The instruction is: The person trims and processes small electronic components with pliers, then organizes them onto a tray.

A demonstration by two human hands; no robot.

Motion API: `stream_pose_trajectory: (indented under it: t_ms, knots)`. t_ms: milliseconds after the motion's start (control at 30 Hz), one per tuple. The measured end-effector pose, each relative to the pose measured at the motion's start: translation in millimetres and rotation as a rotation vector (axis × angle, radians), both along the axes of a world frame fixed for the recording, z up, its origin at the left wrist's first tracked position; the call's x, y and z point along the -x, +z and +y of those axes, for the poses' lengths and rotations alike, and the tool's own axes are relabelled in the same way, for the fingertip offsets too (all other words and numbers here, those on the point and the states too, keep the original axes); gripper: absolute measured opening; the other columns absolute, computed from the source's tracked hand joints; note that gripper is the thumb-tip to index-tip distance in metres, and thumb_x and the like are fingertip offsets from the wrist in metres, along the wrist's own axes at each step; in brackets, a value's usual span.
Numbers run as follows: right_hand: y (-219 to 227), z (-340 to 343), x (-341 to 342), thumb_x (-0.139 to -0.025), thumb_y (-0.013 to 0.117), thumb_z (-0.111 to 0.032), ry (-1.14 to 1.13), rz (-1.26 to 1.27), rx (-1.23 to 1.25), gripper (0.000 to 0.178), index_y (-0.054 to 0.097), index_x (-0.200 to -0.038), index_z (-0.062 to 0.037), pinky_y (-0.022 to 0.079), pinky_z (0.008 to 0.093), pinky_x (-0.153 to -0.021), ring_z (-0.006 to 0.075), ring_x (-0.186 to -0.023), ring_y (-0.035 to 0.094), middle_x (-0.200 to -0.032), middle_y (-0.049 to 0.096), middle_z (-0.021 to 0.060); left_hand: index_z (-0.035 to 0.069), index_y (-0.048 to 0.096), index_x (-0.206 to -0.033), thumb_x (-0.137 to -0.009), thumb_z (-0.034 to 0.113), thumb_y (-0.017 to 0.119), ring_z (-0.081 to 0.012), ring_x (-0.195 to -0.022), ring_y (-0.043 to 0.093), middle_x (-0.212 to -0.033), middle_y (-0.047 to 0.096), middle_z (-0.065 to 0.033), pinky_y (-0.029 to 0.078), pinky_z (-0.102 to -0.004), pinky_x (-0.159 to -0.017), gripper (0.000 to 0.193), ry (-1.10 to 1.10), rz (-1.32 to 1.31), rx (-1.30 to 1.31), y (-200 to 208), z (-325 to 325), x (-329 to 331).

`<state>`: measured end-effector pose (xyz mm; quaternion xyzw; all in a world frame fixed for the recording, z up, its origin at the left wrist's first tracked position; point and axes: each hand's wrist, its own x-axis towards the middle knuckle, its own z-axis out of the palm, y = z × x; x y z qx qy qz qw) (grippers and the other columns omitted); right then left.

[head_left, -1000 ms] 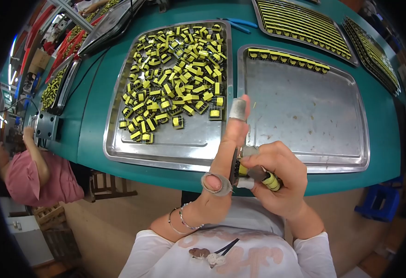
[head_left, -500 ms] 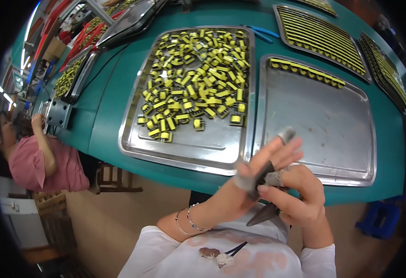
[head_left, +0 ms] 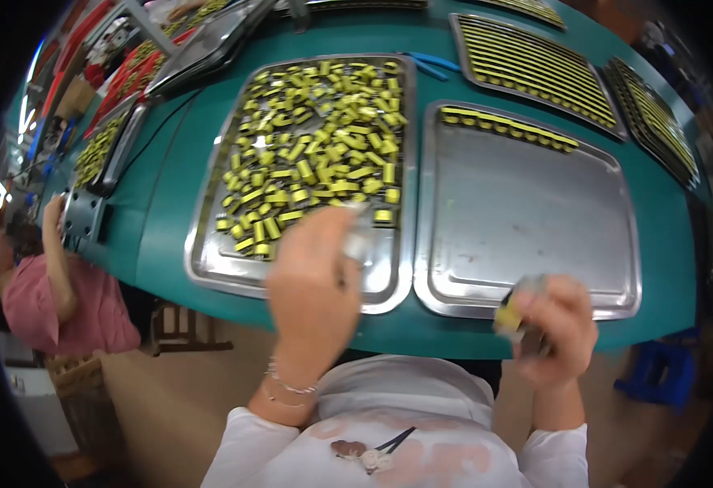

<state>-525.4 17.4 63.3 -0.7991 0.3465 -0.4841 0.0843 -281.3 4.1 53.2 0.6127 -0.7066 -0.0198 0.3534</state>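
My left hand (head_left: 316,264), smeared by motion, reaches over the near part of the left metal tray (head_left: 299,285), beside a heap of small yellow-and-black transformers (head_left: 308,163). Pale coverings wrap its fingertips; whether anything is between them is hidden. My right hand (head_left: 558,329) is closed at the near edge of the right metal tray (head_left: 527,220), gripping a yellow-and-black transformer (head_left: 507,315). Something dark also shows under its fingers, too blurred to name. One row of transformers (head_left: 507,128) lines the far side of the right tray.
Blue-handled pliers (head_left: 434,65) lie behind the trays. Trays filled with neat rows of transformers (head_left: 539,73) stand at the far right. A person in a pink top (head_left: 72,301) works at the left. Below the table, a blue stool (head_left: 657,378) stands at the right.
My hands were together in front of me, with a dark pointed blade showing under the right. Now they are apart: the left has moved to the left tray, the right slightly rightward.
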Motion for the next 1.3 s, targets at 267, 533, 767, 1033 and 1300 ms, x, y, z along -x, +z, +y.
stream_pose_trajectory:
  t_ms: [267,533,767,1033,1300]
  knots:
    - [9,-94,93,-0.078,0.056,0.009,-0.472,0.048,-0.227,0.032,0.056,-0.110,0.0021,0.047,0.0252,-0.083,0.0154,-0.090,0.061,-0.097,0.063,0.0090,0.007,0.061,-0.097,-0.074,-0.008,0.061,-0.0295,-0.084,0.059,-0.088,0.058,-0.0084,0.047,-0.0381,-0.070,0.027,0.224,-0.136,-0.096,-8,-2,-24]
    - [-33,-177,149,-0.079,0.062,0.000,-0.638,0.338,-0.236,0.029,0.057,-0.107,-0.0021,0.047,0.0383,-0.080,0.0350,-0.093,0.061,-0.101,0.062,0.0159,0.006,0.056,-0.095,-0.070,-0.007,0.062,-0.0298,-0.076,0.059,-0.089,0.056,-0.0095,0.046,-0.0379,-0.064,0.029,0.066,-0.047,-0.120,-9,-4,-11]
    - [-41,-190,138,-0.079,0.062,0.000,-0.586,0.356,-0.239,0.029,0.058,-0.107,-0.0022,0.046,0.0427,-0.080,0.0394,-0.095,0.056,-0.103,0.059,0.0160,0.005,0.054,-0.092,-0.068,-0.008,0.062,-0.0322,-0.077,0.057,-0.087,0.057,-0.0110,0.045,-0.0388,-0.066,0.029,-0.041,0.047,-0.097,-8,-9,-9]
    - [-45,-186,136,-0.079,0.064,0.000,-0.541,0.331,-0.171,0.030,0.056,-0.107,-0.0017,0.044,0.0458,-0.078,0.0422,-0.093,0.054,-0.100,0.056,0.0173,0.001,0.058,-0.108,-0.072,-0.009,0.059,-0.0269,-0.081,0.061,-0.090,0.061,-0.0143,0.048,-0.0325,-0.072,0.038,-0.071,0.138,-0.136,-7,-4,-13]
    - [-42,-181,139,-0.078,0.065,0.000,-0.518,0.339,-0.238,0.033,0.056,-0.110,-0.0021,0.045,0.0433,-0.081,0.0390,-0.097,0.055,-0.106,0.056,0.0155,0.008,0.061,-0.106,-0.068,-0.007,0.063,-0.0304,-0.082,0.060,-0.094,0.059,-0.0098,0.048,-0.0381,-0.067,0.041,-0.114,0.079,-0.144,-6,1,-16]
